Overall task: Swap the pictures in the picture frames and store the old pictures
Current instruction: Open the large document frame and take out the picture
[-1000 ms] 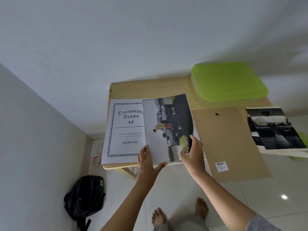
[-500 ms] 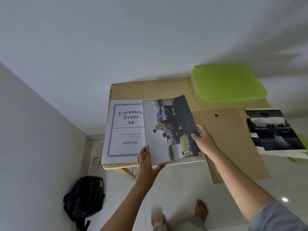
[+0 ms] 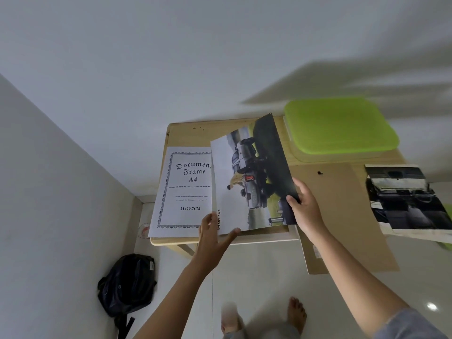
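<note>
- Two hands. Left hand (image 3: 212,233) at the near left corner of the truck picture (image 3: 254,182), fingers straight and spread, thumb splayed out along the near edge. Right hand (image 3: 307,209) pinching the same picture's right edge, thumb on the printed face, fingers curled behind.
- Two pictures. Truck picture tilted, right edge lifted, left edge down over the insert sheet (image 3: 183,192). Car-interior picture (image 3: 411,199) lying flat on pale sheets, well apart to the right.
- One insert sheet, printed "Document Frame A4", flat on the left part of the table (image 3: 186,132), its right strip hidden under the truck picture.
- One brown backing board (image 3: 347,223) just beside the right hand, near end overhanging the floor; one small black hook (image 3: 320,172) near its far end.
- One green lid (image 3: 340,126) on a pale container at the table's far right.
- One pale wooden rim (image 3: 271,237) under the truck picture's near edge; frame or table edge, cannot tell.
- On the floor: one black backpack (image 3: 127,287) at the left by the side wall, two bare feet (image 3: 297,314) on the near side.
- Edges and room: back wall right against the table's far edge; side wall near on the left, a strip of floor between; bare tabletop between insert sheet and far edge; open tiles from backpack to feet.
</note>
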The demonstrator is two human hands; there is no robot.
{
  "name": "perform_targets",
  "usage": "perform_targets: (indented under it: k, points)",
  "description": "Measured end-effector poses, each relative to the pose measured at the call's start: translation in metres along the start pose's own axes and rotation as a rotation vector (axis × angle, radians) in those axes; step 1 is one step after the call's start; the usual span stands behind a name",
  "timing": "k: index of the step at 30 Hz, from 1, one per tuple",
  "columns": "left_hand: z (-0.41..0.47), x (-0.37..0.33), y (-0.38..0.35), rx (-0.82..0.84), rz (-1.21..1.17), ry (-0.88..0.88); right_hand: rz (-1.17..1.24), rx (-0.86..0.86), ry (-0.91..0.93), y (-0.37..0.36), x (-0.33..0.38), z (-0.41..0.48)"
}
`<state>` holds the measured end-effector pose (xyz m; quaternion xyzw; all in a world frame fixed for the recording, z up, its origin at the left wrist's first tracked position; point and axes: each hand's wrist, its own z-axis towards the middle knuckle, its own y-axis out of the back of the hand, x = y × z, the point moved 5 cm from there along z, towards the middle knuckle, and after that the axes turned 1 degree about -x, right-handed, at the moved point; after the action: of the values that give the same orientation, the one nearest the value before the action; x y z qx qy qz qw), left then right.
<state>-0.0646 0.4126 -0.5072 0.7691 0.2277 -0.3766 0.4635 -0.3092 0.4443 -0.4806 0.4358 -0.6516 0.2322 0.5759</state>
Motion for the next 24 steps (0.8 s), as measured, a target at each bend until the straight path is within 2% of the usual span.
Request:
perform_targets:
  k: [8,14,20,24]
  points:
    - [0.012,-0.051,0.009,-0.179,-0.087,-0.038,0.099,0.08,0.071,0.03,0.025,0.005]
    - [0.048,-0.105,-0.014,-0.153,-0.353,-0.041,0.152,0.087,0.097,0.099,0.04,0.015]
    - [0.071,-0.167,-0.099,-0.046,-0.384,-0.097,0.016,-0.055,0.09,0.208,0.017,0.015]
    - [0.066,-0.181,-0.175,0.051,-0.329,-0.091,-0.136,-0.128,-0.024,0.275,-0.018,0.005]
